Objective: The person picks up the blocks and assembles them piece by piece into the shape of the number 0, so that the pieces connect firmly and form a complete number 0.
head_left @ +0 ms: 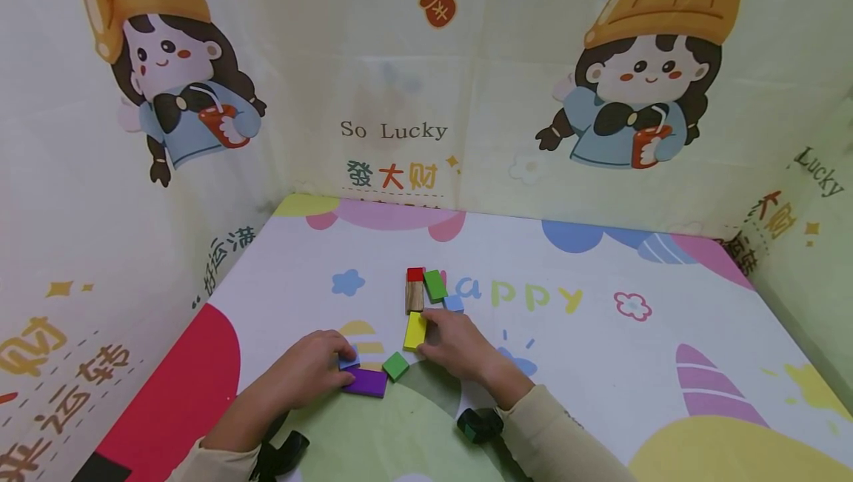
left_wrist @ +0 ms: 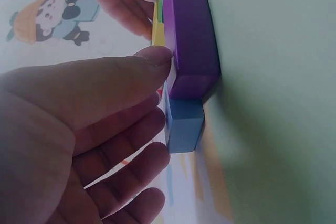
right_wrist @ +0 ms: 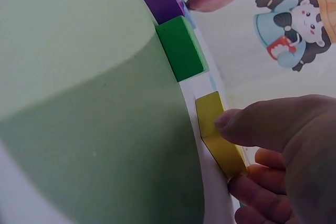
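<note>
My left hand (head_left: 309, 367) lies at the left end of a purple block (head_left: 366, 383) and a small blue block (head_left: 349, 357) behind it. In the left wrist view the thumb touches the purple block's edge (left_wrist: 191, 30), and the loosely spread fingers reach the blue block (left_wrist: 185, 127). My right hand (head_left: 460, 341) pinches a yellow block (head_left: 415, 331) between thumb and fingers; it rests on the tabletop. Between the hands sits a small green block (head_left: 396, 366), turned at an angle and apart from the yellow one.
Beyond the yellow block lie a wood-grain block (head_left: 415, 297), a red block (head_left: 415, 275), a second green block (head_left: 436, 286) and a light blue block (head_left: 454, 303). The tabletop (head_left: 566, 349) carries printed shapes. Printed fabric walls (head_left: 493, 97) stand behind and at both sides.
</note>
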`<state>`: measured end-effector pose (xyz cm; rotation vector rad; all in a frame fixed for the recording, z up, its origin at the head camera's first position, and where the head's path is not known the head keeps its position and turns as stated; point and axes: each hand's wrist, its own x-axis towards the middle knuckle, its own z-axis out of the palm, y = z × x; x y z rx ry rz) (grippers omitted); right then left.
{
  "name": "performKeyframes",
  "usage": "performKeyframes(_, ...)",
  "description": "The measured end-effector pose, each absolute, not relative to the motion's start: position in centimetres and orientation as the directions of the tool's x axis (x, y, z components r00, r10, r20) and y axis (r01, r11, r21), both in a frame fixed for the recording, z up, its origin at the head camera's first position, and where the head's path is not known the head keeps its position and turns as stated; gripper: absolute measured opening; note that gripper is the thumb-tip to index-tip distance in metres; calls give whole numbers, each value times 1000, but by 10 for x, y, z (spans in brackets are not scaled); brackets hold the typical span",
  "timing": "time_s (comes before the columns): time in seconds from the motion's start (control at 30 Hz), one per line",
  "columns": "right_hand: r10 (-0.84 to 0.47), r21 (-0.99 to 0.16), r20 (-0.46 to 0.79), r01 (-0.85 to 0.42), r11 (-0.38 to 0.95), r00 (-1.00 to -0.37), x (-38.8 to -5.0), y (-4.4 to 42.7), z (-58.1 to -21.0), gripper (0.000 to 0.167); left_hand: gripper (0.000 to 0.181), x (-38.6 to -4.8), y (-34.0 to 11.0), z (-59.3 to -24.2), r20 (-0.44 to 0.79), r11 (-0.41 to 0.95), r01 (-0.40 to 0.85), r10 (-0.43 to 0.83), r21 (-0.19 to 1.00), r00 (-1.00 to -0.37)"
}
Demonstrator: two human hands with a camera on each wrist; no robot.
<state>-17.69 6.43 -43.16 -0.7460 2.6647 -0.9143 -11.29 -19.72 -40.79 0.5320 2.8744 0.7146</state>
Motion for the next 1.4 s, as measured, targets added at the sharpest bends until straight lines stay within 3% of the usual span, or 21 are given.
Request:
performKeyframes(0.23, -534, -612, -37, -403, 680, -845, -178, 62, -432, 48, 20, -113, -197, -409, -41, 828, 298, 359, 474, -933)
performKeyframes(0.6, -520, -609, -74, -375, 699, -851, -173, 59, -431, 55, 20, -112, -198, -410, -31, 825, 306, 364, 475, -931)
performKeyframes(0.9, -533, -608, -31, -407, 682, -846, -174, 56, -434, 48, 20, -113, -196, -408, -61, 833, 276, 346, 479, -936)
performKeyframes(1.4, -537, -613, -42, -403, 680, -842, -172, 56, -431, 55, 21, -115, -195, -409, -64, 835, 263, 333, 484, -941)
